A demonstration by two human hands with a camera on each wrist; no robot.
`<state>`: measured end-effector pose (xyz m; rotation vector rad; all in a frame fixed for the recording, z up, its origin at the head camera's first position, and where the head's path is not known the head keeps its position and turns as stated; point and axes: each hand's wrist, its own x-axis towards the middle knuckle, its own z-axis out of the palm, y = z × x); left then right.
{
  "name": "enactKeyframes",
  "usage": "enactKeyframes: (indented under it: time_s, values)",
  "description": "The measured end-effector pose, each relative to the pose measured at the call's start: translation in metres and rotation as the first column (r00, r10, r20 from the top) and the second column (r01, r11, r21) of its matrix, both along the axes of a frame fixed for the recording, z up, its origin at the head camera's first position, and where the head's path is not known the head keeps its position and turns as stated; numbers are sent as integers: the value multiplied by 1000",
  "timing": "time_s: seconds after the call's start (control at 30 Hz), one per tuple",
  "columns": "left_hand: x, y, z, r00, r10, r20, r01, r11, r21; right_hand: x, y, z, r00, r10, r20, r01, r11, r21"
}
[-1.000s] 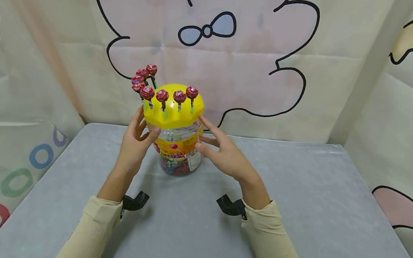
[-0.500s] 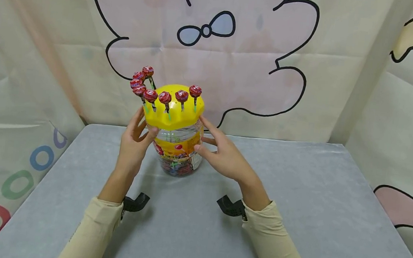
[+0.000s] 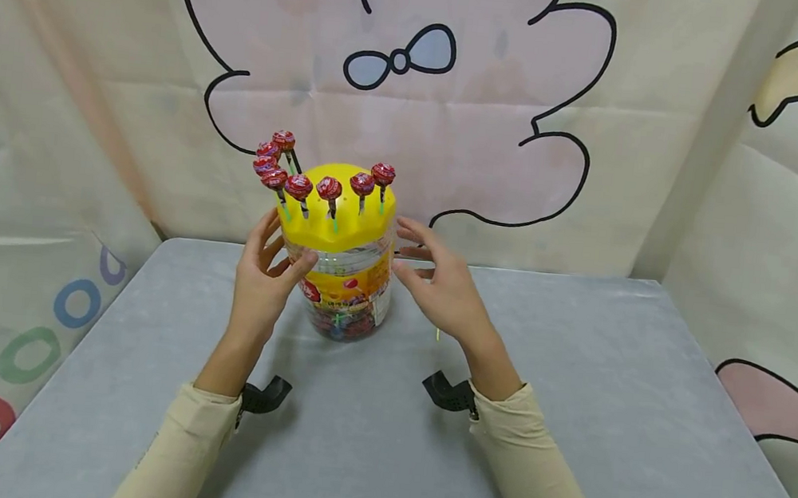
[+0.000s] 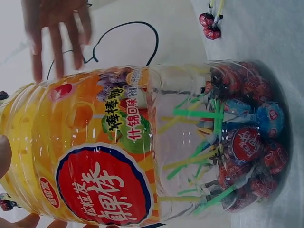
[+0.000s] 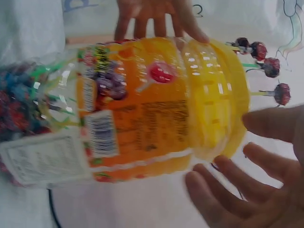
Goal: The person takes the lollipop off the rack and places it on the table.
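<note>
Could make out only the tip of a yellow stick (image 3: 437, 334) below the fingers of the right hand (image 3: 441, 289), the rest hidden behind it. Lost some fingertips of the left hand (image 3: 258, 287) behind the jar (image 3: 347, 296). In the right wrist view, could not read the blurred small print (image 5: 161, 123) near the right fingertips, nor confirm contact between those and the lid (image 5: 237, 92). In the left wrist view, found the right fingers blurred, and, well apart from them, two lollipops (image 4: 211, 30) with sticks cut off by the top edge.
</note>
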<state>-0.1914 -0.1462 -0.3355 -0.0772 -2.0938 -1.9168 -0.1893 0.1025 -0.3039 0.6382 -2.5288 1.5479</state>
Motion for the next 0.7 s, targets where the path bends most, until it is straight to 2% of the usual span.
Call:
enactKeyframes:
  time_s: [0.13,0.3,0.7]
  values:
    - [0,0,-1,1000,-3,5,3,1000,-11,-9,0,21,991,-66,-113,62,997,-40]
    - [-2,1,-3,1000,-7,-3,7,1000,-14,-25,-6,41,974,-83,-209,75,996,-46]
    - [-4,-7,-3,999,-33,19,35,995,-98,-37,-23,43,955,-106,-278,92,994,-62]
